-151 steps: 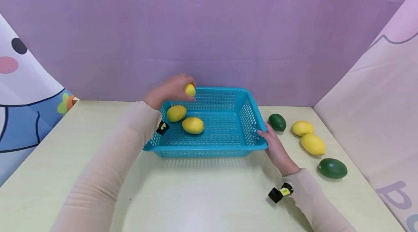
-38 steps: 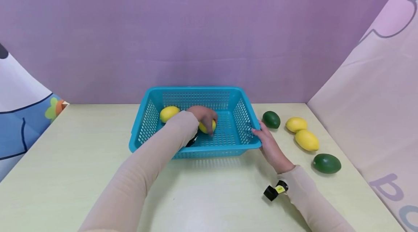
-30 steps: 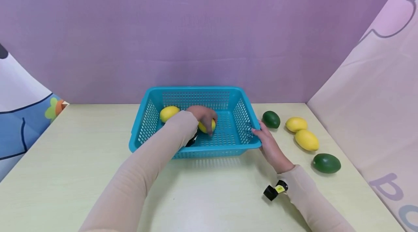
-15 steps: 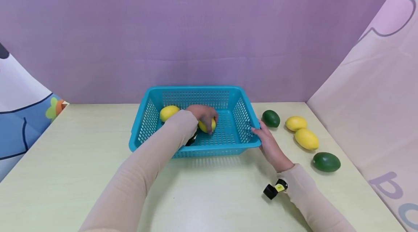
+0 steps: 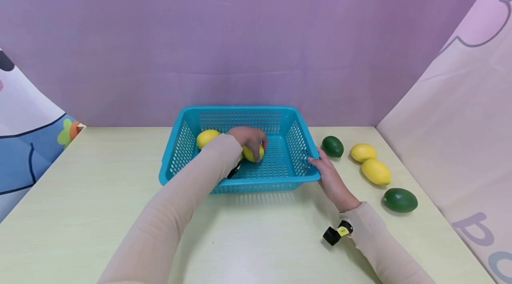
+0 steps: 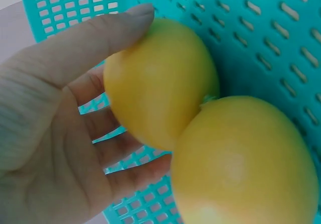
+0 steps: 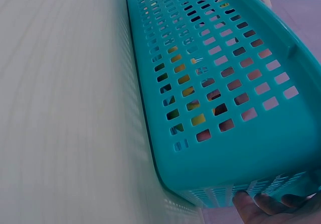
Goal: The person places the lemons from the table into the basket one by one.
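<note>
The lemon [image 6: 153, 91] you are grasping sits low inside the blue basket [image 5: 278, 159], near its middle as the head view shows it. Your left hand [image 5: 249, 136] has it with the thumb over the top and the other fingers round the far side. In the left wrist view, a second lemon [image 6: 246, 166] touches it. Farther left in the basket you have another yellow fruit [image 5: 207, 138], partly behind your sleeve [image 5: 172, 210]. Your right hand [image 5: 330, 177] grips the basket at its right end, thumb at the rim. Beyond it, on the pale surface [image 5: 256, 239], lie a small green fruit [image 5: 332, 146], two touching yellow fruits [image 5: 376, 172], and a larger green fruit [image 5: 400, 200] nearest you. A purple cloth [image 5: 256, 39] hangs behind.
</note>
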{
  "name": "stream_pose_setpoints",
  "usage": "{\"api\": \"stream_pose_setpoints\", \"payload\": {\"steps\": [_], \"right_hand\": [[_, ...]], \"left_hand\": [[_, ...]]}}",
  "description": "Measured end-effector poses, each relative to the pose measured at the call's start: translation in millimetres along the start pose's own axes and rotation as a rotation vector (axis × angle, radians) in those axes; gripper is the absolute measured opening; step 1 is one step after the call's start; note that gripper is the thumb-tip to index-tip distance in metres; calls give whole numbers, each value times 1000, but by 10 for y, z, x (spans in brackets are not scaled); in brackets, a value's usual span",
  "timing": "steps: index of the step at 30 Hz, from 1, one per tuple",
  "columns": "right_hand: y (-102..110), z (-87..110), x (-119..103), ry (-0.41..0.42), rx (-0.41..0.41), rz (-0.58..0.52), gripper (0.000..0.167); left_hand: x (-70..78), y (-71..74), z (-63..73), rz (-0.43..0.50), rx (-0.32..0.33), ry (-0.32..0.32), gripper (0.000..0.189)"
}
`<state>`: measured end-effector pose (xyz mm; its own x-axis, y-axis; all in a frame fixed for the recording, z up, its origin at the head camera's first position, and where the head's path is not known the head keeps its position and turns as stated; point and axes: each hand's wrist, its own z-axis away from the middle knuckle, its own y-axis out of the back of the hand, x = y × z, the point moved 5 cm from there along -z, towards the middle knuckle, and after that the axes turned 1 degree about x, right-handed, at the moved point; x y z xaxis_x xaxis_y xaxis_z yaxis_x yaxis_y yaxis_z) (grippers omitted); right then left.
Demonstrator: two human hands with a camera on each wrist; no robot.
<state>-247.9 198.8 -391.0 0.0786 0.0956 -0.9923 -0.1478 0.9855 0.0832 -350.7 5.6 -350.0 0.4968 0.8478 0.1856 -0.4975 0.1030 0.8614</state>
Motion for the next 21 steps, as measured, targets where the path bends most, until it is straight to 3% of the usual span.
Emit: {"api": "stream_pose_setpoints", "payload": {"steps": [15,21], "right_hand": [[19,3,12,5,-10,4,56],[21,-8,1,4,-8,-3,56]], "left_hand": [[7,154,86,-14,10,-37,51],[-2,244,156,45,38,-59,49]]}}
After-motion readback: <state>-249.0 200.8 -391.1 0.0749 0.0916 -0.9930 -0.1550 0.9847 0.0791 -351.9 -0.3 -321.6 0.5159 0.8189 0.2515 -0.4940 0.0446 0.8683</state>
